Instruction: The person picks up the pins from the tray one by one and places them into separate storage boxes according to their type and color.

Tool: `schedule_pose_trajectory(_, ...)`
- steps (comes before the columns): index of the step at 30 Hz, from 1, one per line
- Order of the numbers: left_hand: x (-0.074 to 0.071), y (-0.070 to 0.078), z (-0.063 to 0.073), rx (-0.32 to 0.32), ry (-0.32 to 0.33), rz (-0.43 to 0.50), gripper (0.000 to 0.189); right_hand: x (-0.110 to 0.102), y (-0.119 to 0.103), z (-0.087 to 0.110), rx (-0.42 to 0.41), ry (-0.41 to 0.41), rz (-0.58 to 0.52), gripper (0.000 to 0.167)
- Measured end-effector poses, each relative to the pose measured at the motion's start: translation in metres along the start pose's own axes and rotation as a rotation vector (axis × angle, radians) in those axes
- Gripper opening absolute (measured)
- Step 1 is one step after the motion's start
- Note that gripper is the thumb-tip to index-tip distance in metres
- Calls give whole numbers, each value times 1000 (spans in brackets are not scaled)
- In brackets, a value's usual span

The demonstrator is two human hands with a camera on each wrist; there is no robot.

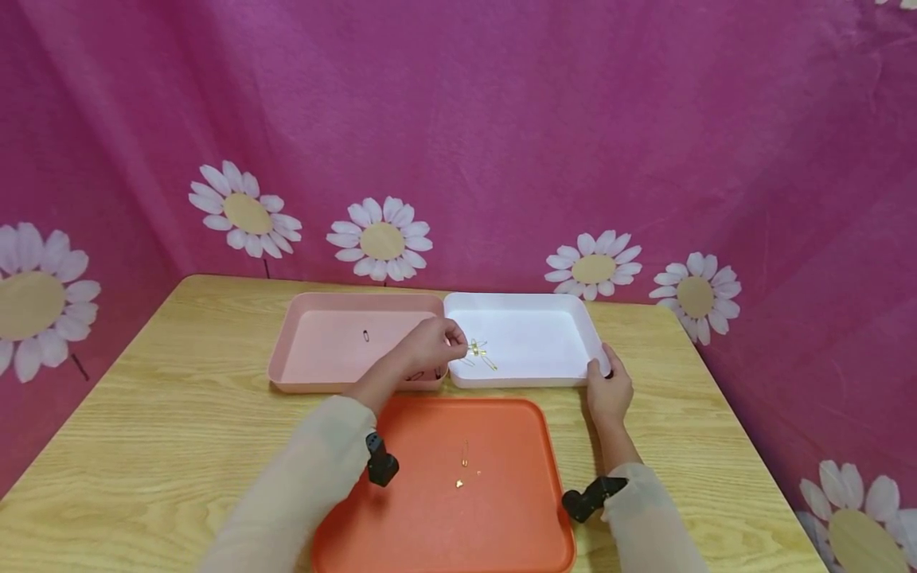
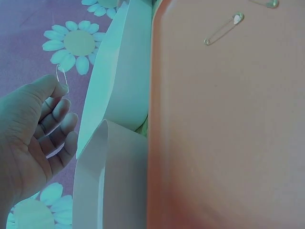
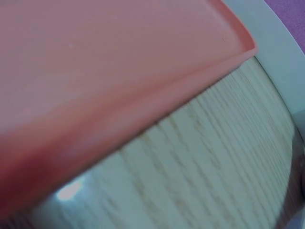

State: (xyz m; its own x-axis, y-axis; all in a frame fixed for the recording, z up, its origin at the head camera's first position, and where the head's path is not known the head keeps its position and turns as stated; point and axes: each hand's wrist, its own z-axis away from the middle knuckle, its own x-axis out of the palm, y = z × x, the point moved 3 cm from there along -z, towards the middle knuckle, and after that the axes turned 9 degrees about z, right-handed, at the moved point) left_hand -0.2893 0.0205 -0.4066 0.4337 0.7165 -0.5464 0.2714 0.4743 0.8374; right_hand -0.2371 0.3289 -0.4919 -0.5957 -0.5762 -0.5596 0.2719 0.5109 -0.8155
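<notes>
My left hand (image 1: 432, 344) is over the left end of the white tray (image 1: 533, 381). Between thumb and forefinger it pinches a safety pin (image 2: 62, 78), which sticks up past the fingertips in the left wrist view. Several gold safety pins (image 1: 490, 363) lie inside the white tray just beyond that hand. My right hand (image 1: 610, 391) grips the white tray at its front right corner, thumb at the front and fingers along the side. Nearer me, the orange tray (image 1: 430, 529) bears a gold safety pin (image 1: 465, 455) and a small gold piece (image 1: 459, 483).
Left of the white tray, against it, stands a pink tray (image 1: 286, 350) with a few dark safety pins (image 1: 366, 336); my left forearm crosses its front right corner. All trays rest on a wooden table (image 1: 165, 422). A pink flowered curtain (image 1: 473, 143) hangs behind.
</notes>
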Motion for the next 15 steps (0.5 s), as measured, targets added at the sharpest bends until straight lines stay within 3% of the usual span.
schedule_pose_trajectory(15, 8, -4, -8, -27, 39, 44, 10, -1, -3, 2, 1, 0, 1, 45)
